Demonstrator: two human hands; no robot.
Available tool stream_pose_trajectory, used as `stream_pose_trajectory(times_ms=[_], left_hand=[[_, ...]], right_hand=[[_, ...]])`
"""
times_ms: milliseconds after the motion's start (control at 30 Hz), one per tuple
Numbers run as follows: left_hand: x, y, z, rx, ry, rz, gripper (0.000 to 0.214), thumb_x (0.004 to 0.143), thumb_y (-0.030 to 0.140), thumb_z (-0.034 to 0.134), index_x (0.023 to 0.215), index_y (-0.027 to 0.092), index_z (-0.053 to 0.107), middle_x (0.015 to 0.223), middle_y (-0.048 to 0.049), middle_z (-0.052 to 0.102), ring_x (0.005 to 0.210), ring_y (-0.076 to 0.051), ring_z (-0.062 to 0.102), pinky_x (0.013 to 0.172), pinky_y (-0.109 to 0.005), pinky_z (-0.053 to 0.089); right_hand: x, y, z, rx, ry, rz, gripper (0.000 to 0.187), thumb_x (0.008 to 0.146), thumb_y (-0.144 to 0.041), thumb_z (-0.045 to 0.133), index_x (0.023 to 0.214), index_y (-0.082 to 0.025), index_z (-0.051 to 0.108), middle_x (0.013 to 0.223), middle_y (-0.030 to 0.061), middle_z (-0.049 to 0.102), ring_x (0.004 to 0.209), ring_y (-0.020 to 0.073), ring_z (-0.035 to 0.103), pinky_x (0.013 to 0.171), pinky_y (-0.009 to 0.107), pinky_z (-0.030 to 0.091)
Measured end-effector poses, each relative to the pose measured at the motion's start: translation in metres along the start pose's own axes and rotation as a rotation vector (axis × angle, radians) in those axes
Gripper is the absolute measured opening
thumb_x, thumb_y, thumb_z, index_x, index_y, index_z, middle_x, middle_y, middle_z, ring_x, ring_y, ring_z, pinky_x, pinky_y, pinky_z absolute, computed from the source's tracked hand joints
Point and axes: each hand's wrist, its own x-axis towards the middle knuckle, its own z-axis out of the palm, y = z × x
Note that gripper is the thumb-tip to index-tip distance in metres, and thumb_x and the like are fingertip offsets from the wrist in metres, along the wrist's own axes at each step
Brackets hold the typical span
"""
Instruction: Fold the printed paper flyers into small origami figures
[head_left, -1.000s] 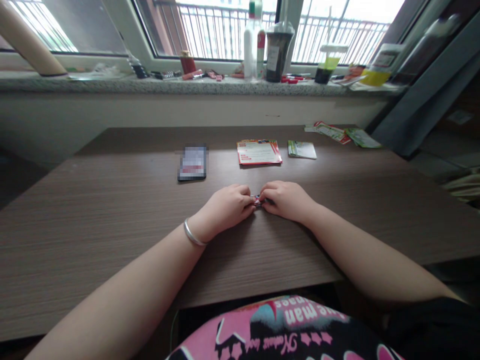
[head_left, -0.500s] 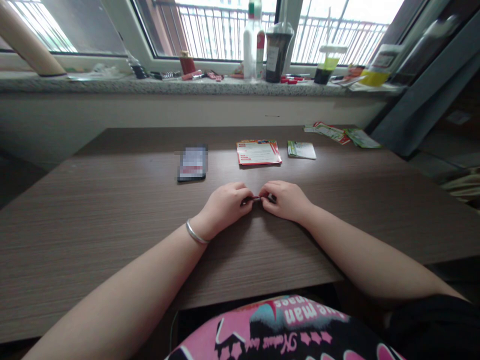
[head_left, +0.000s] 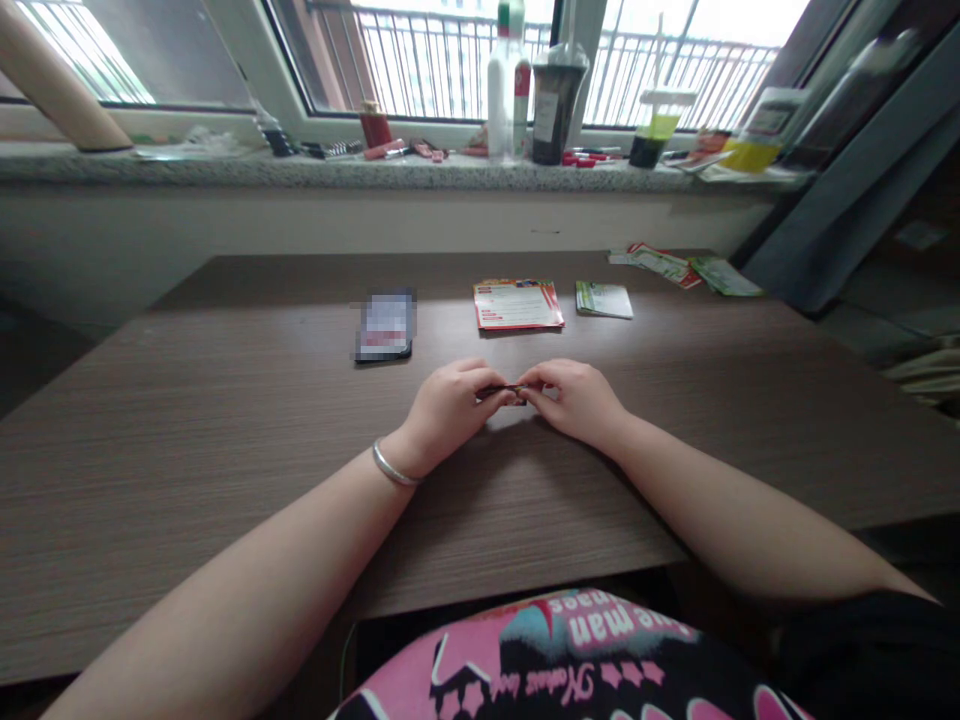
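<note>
Over the middle of the table, my left hand (head_left: 456,405) pinches one end of a small dark flat piece (head_left: 516,398) between thumb and fingers. My right hand (head_left: 576,394) has its fingertips closed on the other end. Most of the piece is hidden by the fingers, so its exact kind cannot be made out. A silver bangle (head_left: 391,465) circles my left wrist. Just beyond the hands lies a red-edged printed card stack (head_left: 519,305), with a smaller green-and-white stack (head_left: 604,300) to its right.
A phone with a blurred screen (head_left: 385,325) lies left of the cards on the brown table (head_left: 225,420). Several green and red packets (head_left: 667,265) are at the far right corner. Bottles, a dark lidded cup (head_left: 553,110) and small items line the granite windowsill (head_left: 420,177).
The small dark piece has tilted, and a little more of its face shows below the top edge. Both hands have turned slightly at the fingertips, staying in the same place.
</note>
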Motion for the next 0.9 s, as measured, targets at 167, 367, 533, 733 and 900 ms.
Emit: stream_pose_trajectory(times_ms=[167, 367, 533, 733, 900], left_hand=[[0.0010, 0.0049, -0.0020, -0.088, 0.019, -0.048, 0.013, 0.084, 0.027, 0.066, 0.077, 0.018, 0.071, 0.072, -0.0014, 0.061, 0.067, -0.013, 0.055, 0.062, -0.024, 0.042], [0.0023, 0.0013, -0.0004, -0.353, 0.015, -0.171, 0.020, 0.077, 0.035, 0.073, 0.086, 0.017, 0.070, 0.083, -0.0027, 0.069, 0.077, -0.015, 0.062, 0.069, -0.026, 0.047], [0.0018, -0.0014, 0.0058, -0.564, 0.033, -0.278, 0.023, 0.081, 0.037, 0.069, 0.091, 0.016, 0.070, 0.089, -0.0053, 0.072, 0.080, -0.017, 0.067, 0.073, -0.029, 0.051], [0.0023, -0.0019, 0.0041, -0.513, 0.051, -0.240, 0.015, 0.085, 0.031, 0.064, 0.089, 0.018, 0.071, 0.086, -0.0036, 0.073, 0.080, -0.016, 0.067, 0.074, -0.028, 0.051], [0.0025, -0.0009, 0.0022, -0.389, 0.053, -0.173, 0.012, 0.086, 0.027, 0.063, 0.088, 0.017, 0.070, 0.088, -0.0051, 0.071, 0.083, -0.017, 0.065, 0.075, -0.028, 0.050]], right_hand=[[0.0003, -0.0015, -0.0010, 0.073, 0.017, 0.030, 0.008, 0.082, -0.022, 0.062, 0.083, -0.021, 0.070, 0.081, 0.0022, 0.071, 0.076, 0.0164, 0.062, 0.069, 0.027, 0.045], [0.0012, 0.0007, 0.0001, 0.284, 0.086, 0.095, 0.011, 0.083, -0.027, 0.063, 0.081, -0.020, 0.072, 0.078, 0.0027, 0.072, 0.071, 0.0158, 0.063, 0.066, 0.027, 0.047], [0.0026, 0.0039, 0.0059, 0.459, 0.104, 0.189, 0.016, 0.080, -0.033, 0.066, 0.084, -0.020, 0.074, 0.077, 0.0027, 0.074, 0.065, 0.0151, 0.063, 0.060, 0.027, 0.049], [0.0022, 0.0040, 0.0069, 0.421, 0.097, 0.101, 0.017, 0.078, -0.027, 0.068, 0.093, -0.021, 0.071, 0.086, 0.0035, 0.072, 0.072, 0.0144, 0.064, 0.066, 0.029, 0.052], [0.0015, 0.0021, 0.0039, 0.427, 0.184, 0.028, 0.014, 0.079, -0.026, 0.068, 0.091, -0.020, 0.065, 0.087, 0.0030, 0.067, 0.069, 0.0127, 0.060, 0.062, 0.027, 0.052]])
